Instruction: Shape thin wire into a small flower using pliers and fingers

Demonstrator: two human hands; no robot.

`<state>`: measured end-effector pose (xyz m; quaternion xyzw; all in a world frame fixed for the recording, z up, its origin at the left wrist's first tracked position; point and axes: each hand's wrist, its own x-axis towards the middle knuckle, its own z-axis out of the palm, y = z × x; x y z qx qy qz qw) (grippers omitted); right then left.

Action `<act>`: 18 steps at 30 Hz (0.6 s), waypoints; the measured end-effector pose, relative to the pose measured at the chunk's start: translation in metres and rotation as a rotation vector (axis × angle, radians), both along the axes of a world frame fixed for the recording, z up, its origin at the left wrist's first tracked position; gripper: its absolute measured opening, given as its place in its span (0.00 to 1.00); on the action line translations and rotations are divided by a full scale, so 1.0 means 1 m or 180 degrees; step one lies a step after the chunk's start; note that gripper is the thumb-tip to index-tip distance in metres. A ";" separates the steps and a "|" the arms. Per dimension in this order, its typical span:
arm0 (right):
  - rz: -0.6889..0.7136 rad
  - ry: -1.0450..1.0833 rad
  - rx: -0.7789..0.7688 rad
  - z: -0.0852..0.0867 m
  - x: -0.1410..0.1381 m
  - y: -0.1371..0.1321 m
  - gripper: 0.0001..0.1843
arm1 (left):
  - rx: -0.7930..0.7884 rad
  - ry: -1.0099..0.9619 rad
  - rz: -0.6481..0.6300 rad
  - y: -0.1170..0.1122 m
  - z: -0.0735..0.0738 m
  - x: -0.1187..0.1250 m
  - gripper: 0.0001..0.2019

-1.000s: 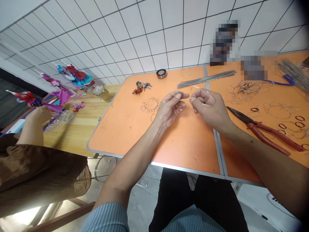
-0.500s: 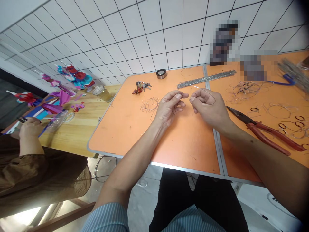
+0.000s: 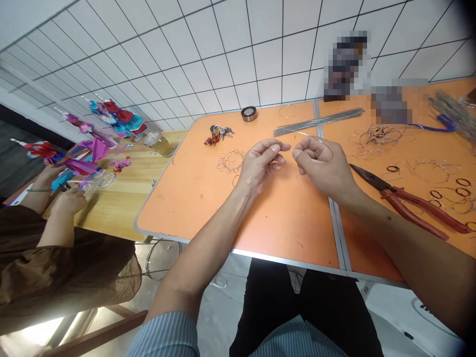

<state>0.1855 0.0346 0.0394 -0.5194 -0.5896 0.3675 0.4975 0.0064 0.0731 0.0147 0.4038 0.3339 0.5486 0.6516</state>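
Over the orange table, my left hand (image 3: pixel 262 163) is closed in a pinch, thumb against the index finger; what lies between these fingertips is too small to make out. Close beside it, with a small gap between the fingertips, my right hand (image 3: pixel 322 161) is closed on a thin wire (image 3: pixel 330 148), which curves out over its knuckles. Left of my left hand lies a flower-shaped ring of looped wire (image 3: pixel 226 162), partly hidden by that hand. A bundle of straight metal wires (image 3: pixel 320 122) rests behind my hands. Pliers with red handles (image 3: pixel 409 201) lie right of my right hand.
Keys (image 3: pixel 222 132) and a roll of tape (image 3: pixel 249 114) lie toward the wall. Tangled wire (image 3: pixel 379 136) and several small dark rings (image 3: pixel 462 192) are at the right. On the wooden table (image 3: pixel 126 208) at left, a co-worker handles colourful fabric figures near a cup (image 3: pixel 159 144).
My hands have stayed nearly still in the same pose. At left, the co-worker's hands have moved further over the wooden table, toward the fabric pieces.
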 end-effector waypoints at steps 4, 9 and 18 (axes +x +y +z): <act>0.0007 0.0031 -0.0001 0.000 0.000 0.000 0.10 | 0.0063 0.0121 0.0065 0.000 0.000 0.000 0.10; 0.0004 0.0023 -0.0009 0.002 -0.001 -0.002 0.09 | 0.0149 0.0090 0.0041 0.001 -0.002 -0.001 0.11; 0.0212 0.0296 -0.0267 -0.002 0.002 0.004 0.09 | 0.0122 0.0147 0.0023 0.000 -0.003 0.000 0.12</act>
